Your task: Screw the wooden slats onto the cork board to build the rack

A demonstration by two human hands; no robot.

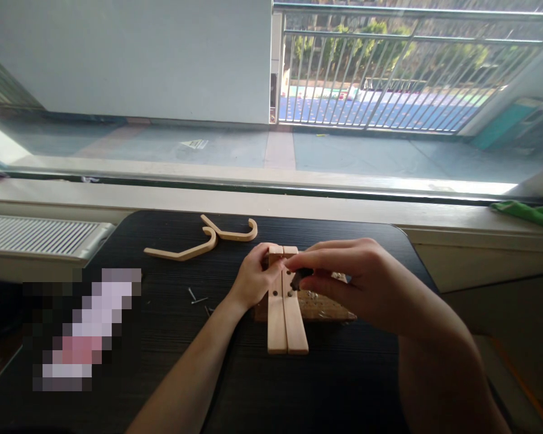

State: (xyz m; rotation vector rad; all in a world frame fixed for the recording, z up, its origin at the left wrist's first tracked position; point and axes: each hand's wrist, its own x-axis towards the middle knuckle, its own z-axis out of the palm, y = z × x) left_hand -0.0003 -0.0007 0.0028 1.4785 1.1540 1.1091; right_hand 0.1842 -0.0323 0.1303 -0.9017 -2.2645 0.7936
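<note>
Two pale wooden slats (286,319) lie side by side on a perforated wooden base (326,307), on the black table (172,337). My left hand (252,278) grips the upper left edge of the slats, fingers curled round it. My right hand (344,274) pinches a small dark tool or screw (299,277) over a hole in the right slat. What the dark piece is exactly I cannot make out.
Two curved wooden hook pieces (185,250) (235,232) lie at the table's far side. Loose screws (198,297) lie left of my left wrist. A blurred patch covers the table's left part. A radiator grille (36,235), a window sill and a green cloth (531,214) are beyond.
</note>
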